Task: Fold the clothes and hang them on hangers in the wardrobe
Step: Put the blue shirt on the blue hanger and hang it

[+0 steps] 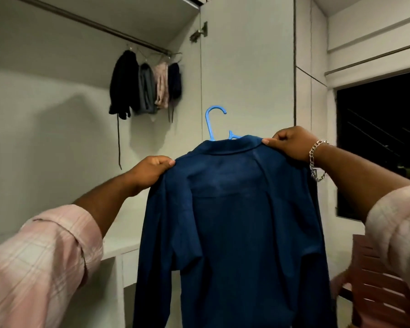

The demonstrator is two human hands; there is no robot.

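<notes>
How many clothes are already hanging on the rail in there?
4, bunched at the rail's right end: a black one, a grey one, a pink one, a dark one. More may hide between them.

on my feed both arms wear a pale pink checked shirt, the left sleeve (40, 256) and right sleeve (398, 223) rolled up to bare forearms. a chunky silver chain bracelet (316, 159) circles the right wrist.

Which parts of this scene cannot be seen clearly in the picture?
Head view only:
- Blue hanger: its arms are hidden inside the blue shirt.
- Shirt hem: cut off by the bottom edge.
- Hanging clothes: bunched, too small to identify.
- Window: dark outside.
</notes>
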